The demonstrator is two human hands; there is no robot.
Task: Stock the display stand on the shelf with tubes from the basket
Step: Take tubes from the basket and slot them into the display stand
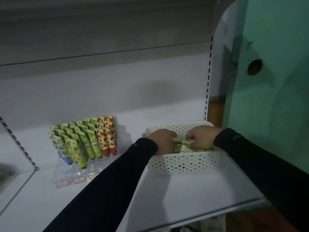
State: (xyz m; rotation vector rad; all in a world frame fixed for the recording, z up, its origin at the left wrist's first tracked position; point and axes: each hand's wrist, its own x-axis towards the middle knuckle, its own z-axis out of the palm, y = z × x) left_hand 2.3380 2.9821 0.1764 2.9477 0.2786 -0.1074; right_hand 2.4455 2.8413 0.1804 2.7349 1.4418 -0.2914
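Both hands work inside the white perforated basket. The left hand has its fingers curled round a green tube; the right hand pinches the same tube's other end. More tubes lie just below the fingers. Basket walls enclose both hands closely. Well left of the left hand, the display stand holds upright tubes; bare shelf lies between.
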